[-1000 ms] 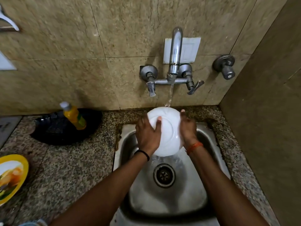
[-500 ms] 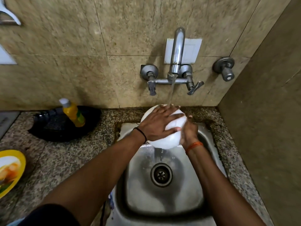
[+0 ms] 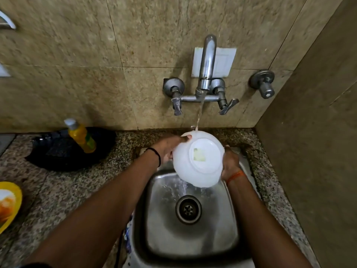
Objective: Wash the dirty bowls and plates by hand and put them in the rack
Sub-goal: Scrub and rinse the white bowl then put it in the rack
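Tiled wall (image 3: 77, 64), beige stone finish, fills the upper view and the right side. Speckled granite counter (image 3: 67, 186), runs along the foot of the wall and surrounds the basin. Steel sink (image 3: 164, 238), set into the counter, wet, round drain (image 3: 188, 209) at its centre. Black tray (image 3: 58, 153), on the counter left of the sink, against the wall. Wall-mounted tap (image 3: 207, 60), curved spout, two lever handles, a stream of water running from it onto the far rim of the bowl. White bowl (image 3: 199, 159), held above the sink below the tap, tilted with its underside and foot ring toward the camera, a pale sticker patch on the base, water dripping from its lower edge into the basin. Yellow plate (image 3: 14, 202), partly cut off at the left edge, food remains on it. Left hand (image 3: 168, 149), black band at the wrist, closed around the bowl's left rim, thumb tip on the upper edge. Right hand (image 3: 230, 165), orange thread at the wrist, gripping the bowl's right side. Yellow bottle (image 3: 82, 137), grey cap, standing tilted on the black tray. Separate valve knob (image 3: 263, 84), on the wall right of the tap.
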Demonstrator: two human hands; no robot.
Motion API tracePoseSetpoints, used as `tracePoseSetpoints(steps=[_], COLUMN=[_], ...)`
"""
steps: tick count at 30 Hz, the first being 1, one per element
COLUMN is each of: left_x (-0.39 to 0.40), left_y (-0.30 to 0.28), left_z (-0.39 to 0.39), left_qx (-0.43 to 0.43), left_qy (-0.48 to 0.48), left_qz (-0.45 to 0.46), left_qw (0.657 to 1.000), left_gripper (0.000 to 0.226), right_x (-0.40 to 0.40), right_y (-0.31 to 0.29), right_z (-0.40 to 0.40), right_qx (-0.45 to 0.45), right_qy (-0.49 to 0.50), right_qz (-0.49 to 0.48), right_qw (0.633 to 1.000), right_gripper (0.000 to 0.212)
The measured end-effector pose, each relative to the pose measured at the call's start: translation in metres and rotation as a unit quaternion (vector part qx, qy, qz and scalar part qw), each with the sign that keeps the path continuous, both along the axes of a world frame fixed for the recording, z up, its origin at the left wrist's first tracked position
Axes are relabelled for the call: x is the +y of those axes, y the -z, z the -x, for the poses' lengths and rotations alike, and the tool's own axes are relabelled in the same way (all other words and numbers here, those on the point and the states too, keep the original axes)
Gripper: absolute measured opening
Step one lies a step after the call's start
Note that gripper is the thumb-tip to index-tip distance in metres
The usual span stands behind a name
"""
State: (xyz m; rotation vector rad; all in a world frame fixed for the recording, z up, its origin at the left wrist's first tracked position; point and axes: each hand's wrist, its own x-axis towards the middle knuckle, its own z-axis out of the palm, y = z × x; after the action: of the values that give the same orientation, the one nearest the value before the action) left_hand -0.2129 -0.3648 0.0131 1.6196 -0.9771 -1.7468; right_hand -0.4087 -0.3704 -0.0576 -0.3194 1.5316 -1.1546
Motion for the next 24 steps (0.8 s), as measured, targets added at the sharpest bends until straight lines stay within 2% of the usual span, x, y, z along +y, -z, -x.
tracePoseSetpoints(steps=[3,5,7,9,10,12,15,16,18,21,23,24], left_x=[0.005,0.011,0.013,0.014,0.013,0.012,0.014,0.014,0.016,0.02,0.024,0.025], left_y=[-0.006,-0.014,-0.015,-0.015,-0.015,-0.016,-0.013,-0.011,-0.009,-0.01,-0.011,-0.01], left_z=[0.01,0.025,0.045,0.057,0.06,0.058,0.052,0.049,0.045,0.044,0.043,0.042], left_qx=[0.095,0.074,-0.098,-0.312,-0.374,-0.43,-0.455,-0.454,-0.454,-0.463,-0.467,-0.464], left_qy=[-0.005,-0.011,0.023,0.11,0.134,0.154,0.167,0.174,0.179,0.193,0.197,0.195], left_qz=[-0.003,0.038,0.144,0.249,0.275,0.304,0.335,0.337,0.339,0.356,0.357,0.357], left_qw=[0.995,0.996,0.984,0.91,0.875,0.836,0.808,0.806,0.804,0.788,0.784,0.787], left_gripper=[0.032,0.013,0.014,0.026,0.033,0.043,0.047,0.046,0.044,0.046,0.041,0.04], right_x=[-0.001,-0.002,-0.008,-0.015,-0.021,-0.035,-0.05,-0.05,-0.049,-0.043,-0.038,-0.031], right_y=[-0.015,-0.034,-0.052,-0.079,-0.09,-0.105,-0.108,-0.109,-0.113,-0.118,-0.12,-0.119], right_z=[0.002,-0.004,-0.012,-0.021,-0.023,-0.025,-0.019,-0.018,-0.021,-0.019,-0.021,-0.024], right_qx=[0.09,0.164,0.192,0.206,0.222,0.271,0.332,0.3,0.151,-0.009,-0.047,-0.023], right_qy=[-0.001,-0.027,-0.044,-0.052,-0.059,-0.072,-0.095,-0.095,-0.088,-0.098,-0.091,-0.089], right_qz=[-0.005,0.037,0.115,0.201,0.222,0.238,0.207,0.206,0.207,0.202,0.201,0.199], right_qw=[0.996,0.985,0.974,0.956,0.948,0.93,0.915,0.927,0.963,0.974,0.974,0.976], right_gripper=[0.036,0.037,0.04,0.045,0.045,0.044,0.047,0.044,0.04,0.035,0.035,0.034])
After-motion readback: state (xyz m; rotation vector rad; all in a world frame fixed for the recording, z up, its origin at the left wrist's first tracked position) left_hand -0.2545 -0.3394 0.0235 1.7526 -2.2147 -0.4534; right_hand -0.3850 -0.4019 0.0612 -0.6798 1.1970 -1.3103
